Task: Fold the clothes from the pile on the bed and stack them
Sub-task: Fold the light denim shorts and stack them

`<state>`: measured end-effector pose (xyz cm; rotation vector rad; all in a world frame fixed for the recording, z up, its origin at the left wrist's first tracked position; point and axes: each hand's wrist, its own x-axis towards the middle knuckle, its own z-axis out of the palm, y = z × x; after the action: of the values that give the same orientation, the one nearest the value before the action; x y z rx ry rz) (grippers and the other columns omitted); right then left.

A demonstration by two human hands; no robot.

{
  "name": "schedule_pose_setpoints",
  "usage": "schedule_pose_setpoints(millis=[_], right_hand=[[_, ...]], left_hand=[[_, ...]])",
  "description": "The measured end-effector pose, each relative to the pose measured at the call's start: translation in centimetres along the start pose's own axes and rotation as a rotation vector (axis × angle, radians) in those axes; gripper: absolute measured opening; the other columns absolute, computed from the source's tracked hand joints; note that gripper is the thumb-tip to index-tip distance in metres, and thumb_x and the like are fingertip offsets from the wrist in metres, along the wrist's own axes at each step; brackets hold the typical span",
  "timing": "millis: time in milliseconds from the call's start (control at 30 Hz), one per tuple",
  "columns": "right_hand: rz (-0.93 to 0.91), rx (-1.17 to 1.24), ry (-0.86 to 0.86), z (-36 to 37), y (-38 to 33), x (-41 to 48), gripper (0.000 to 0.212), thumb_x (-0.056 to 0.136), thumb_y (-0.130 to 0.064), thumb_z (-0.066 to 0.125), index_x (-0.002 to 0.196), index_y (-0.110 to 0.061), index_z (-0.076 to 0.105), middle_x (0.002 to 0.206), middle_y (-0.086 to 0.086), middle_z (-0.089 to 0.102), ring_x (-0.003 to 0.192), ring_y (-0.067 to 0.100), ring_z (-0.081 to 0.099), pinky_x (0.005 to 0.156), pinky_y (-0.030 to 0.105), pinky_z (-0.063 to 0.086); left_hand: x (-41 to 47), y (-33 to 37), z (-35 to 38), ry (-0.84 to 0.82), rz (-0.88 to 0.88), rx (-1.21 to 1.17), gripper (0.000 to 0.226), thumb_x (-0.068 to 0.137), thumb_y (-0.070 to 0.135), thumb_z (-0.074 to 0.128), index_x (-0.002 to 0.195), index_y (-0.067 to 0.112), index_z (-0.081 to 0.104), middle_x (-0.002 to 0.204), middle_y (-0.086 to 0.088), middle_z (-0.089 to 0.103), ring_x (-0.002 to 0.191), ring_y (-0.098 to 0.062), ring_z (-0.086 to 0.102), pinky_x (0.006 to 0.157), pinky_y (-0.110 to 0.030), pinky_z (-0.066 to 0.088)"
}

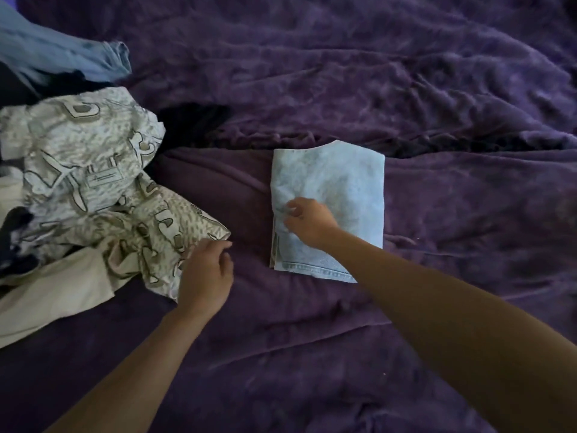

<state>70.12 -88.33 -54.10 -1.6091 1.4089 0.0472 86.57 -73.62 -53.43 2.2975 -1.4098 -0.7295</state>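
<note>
Patterned garment (93,170), its near-right corner at the loosely curled, empty left hand (204,273); right hand (307,221) on folded jeans (337,182), pinch unclear.

A folded garment (337,182) lies flat on the bed (452,214) near the middle, and the right hand (307,221) rests on its near left part. The pile of clothes (81,182) sits to its left. The left hand (206,270) is at the pile's near right corner, between pile and folded garment.
</note>
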Motion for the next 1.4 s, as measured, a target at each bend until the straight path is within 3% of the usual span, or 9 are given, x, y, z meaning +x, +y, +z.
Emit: schedule_pose_setpoints(millis=[167, 433, 567, 833, 1000, 1100, 1167, 1267, 1400], right_hand=[[-0.250, -0.538, 0.475, -5.4, 6.0, -2.4, 0.047, 0.092, -0.027, 0.056, 0.138, -0.018, 0.049, 0.144, 0.010, 0.045, 0.132, 0.031, 0.039, 0.097, 0.046, 0.042], [-0.270, -0.781, 0.280, -2.1, 13.8, -4.8, 0.057, 0.098, -0.044, 0.033, 0.150, -0.021, 0.029, 0.159, 0.010, 0.019, 0.147, 0.027, 0.018, 0.108, 0.048, 0.036], [-0.150, -0.767, 0.205, -0.4, 15.6, -3.6, 0.060, 0.100, -0.047, 0.027, 0.154, -0.031, 0.004, 0.162, 0.002, -0.003, 0.149, 0.019, -0.004, 0.114, 0.041, 0.025], [-0.467, -0.792, 0.276, 0.1, 15.4, -8.1, 0.092, 0.067, -0.050, 0.064, 0.148, -0.018, 0.034, 0.157, 0.014, 0.023, 0.145, 0.032, 0.022, 0.112, 0.053, 0.028], [-0.328, -0.646, 0.270, 1.5, 14.0, -7.0, 0.082, 0.075, -0.064, 0.059, 0.143, -0.021, 0.045, 0.156, 0.005, 0.030, 0.146, 0.024, 0.022, 0.113, 0.052, 0.024], [-0.362, -0.417, 0.442, -0.5, 12.6, -5.2, 0.047, 0.087, -0.054, 0.052, 0.113, -0.019, 0.070, 0.127, 0.002, 0.062, 0.120, 0.028, 0.054, 0.094, 0.046, 0.042], [-0.312, -0.467, 0.478, -3.5, 11.6, -2.9, 0.034, 0.091, -0.040, 0.057, 0.110, -0.014, 0.069, 0.120, 0.007, 0.063, 0.110, 0.032, 0.055, 0.085, 0.045, 0.045], [-0.056, -0.519, 0.466, -8.5, 10.2, 2.2, 0.060, 0.089, -0.045, 0.060, 0.138, -0.015, 0.043, 0.142, 0.010, 0.042, 0.127, 0.034, 0.039, 0.095, 0.047, 0.040], [0.280, 0.040, 0.457, -11.1, 8.8, 7.8, 0.095, 0.070, -0.056, 0.075, 0.142, -0.013, 0.032, 0.136, 0.005, 0.046, 0.123, 0.025, 0.049, 0.095, 0.035, 0.045]], left_hand=[[2.7, 5.7, 2.8, 0.045, 0.340, 0.125, 0.038, 0.093, 0.022, 0.057, 0.129, 0.009, 0.057, 0.139, -0.021, 0.046, 0.125, -0.038, 0.046, 0.098, -0.048, 0.042], [5.9, 3.8, 10.3, -0.344, 0.584, 0.618, 0.063, 0.095, 0.058, 0.012, 0.152, 0.033, 0.001, 0.160, -0.010, -0.012, 0.146, -0.031, -0.016, 0.119, -0.048, 0.003], [6.7, 2.5, 11.3, -0.392, 0.566, 0.609, 0.065, 0.093, 0.060, 0.009, 0.152, 0.032, 0.001, 0.160, -0.008, -0.011, 0.147, -0.029, -0.015, 0.119, -0.047, 0.005], [1.4, 2.7, 8.8, -0.299, 0.875, 0.611, 0.080, 0.072, 0.043, 0.064, 0.144, 0.016, 0.040, 0.155, -0.019, 0.025, 0.143, -0.038, 0.023, 0.111, -0.057, 0.027], [2.5, 3.1, 9.4, -0.338, 0.733, 0.538, 0.067, 0.086, 0.049, 0.050, 0.145, 0.021, 0.039, 0.153, -0.011, 0.033, 0.142, -0.030, 0.028, 0.113, -0.049, 0.025], [4.9, 4.8, 8.8, -0.132, 0.743, 0.276, 0.039, 0.093, 0.039, 0.041, 0.105, 0.015, 0.070, 0.116, -0.008, 0.064, 0.107, -0.031, 0.058, 0.087, -0.040, 0.038], [8.3, 6.1, 7.9, 0.015, 0.707, 0.295, 0.030, 0.092, 0.032, 0.046, 0.100, 0.011, 0.067, 0.113, -0.013, 0.060, 0.101, -0.036, 0.056, 0.081, -0.043, 0.038], [15.3, 8.1, 7.0, 0.052, 0.486, 0.375, 0.054, 0.090, 0.042, 0.052, 0.138, 0.018, 0.045, 0.145, -0.018, 0.038, 0.130, -0.037, 0.037, 0.099, -0.049, 0.034], [22.3, 9.1, 7.8, -0.281, 0.114, 0.147, 0.086, 0.085, 0.067, 0.049, 0.151, 0.020, 0.020, 0.157, -0.013, 0.021, 0.142, -0.032, 0.026, 0.114, -0.042, 0.025]])
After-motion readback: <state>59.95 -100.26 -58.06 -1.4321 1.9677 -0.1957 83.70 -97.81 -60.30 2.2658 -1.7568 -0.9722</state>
